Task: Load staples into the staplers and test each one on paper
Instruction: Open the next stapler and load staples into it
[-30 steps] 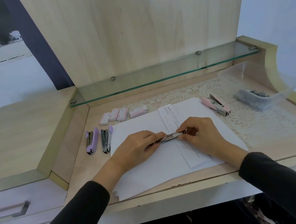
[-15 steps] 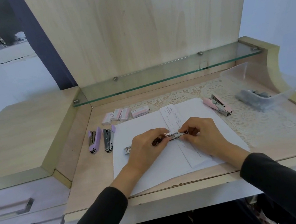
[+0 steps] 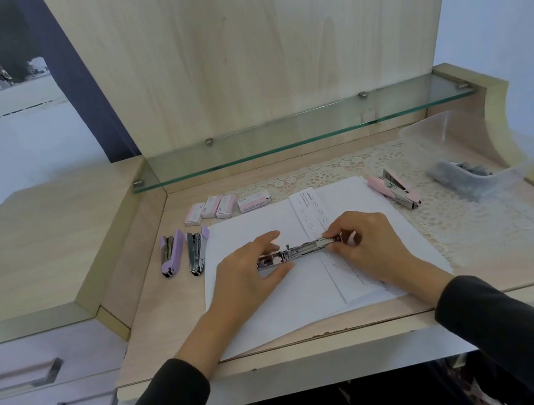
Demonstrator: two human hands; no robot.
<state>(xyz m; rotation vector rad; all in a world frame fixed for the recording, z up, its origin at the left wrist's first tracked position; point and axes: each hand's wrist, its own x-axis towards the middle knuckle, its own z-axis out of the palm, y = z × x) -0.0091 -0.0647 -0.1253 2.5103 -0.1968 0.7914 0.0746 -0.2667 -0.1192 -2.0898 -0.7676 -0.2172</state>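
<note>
Desk [image 3: 509, 256], pale wood, with a glass shelf [image 3: 300, 135] along its back edge and a lace mat [image 3: 451, 216] over the right half. White paper sheets [image 3: 275, 312] lie at the middle of the desk, reaching almost to the front edge; a narrow folded strip of paper [image 3: 311, 209] with small marks runs across them from back to front. Clear plastic tub [image 3: 481, 163] at the back right corner, grey metal pieces inside, too blurred to identify. Both hands in dark sleeves over the paper. Left hand [image 3: 252, 274] grasps the left end of an opened metal stapler [image 3: 295, 253] between thumb and fingers, index finger lifted. Right hand [image 3: 365, 243] pinches the stapler's right end with fingertips; the stapler lies lengthwise left to right, on or just above the sheets at mid-desk. Pink stapler [image 3: 394, 192] lies open on the lace, just beside the paper's right back corner. Two purple staplers [image 3: 171, 254] [image 3: 197, 252] lie side by side, opened, near the left edge of the desk, left of the paper. Four pink staple boxes [image 3: 226, 205] in a row behind the paper, toward the back left.
</note>
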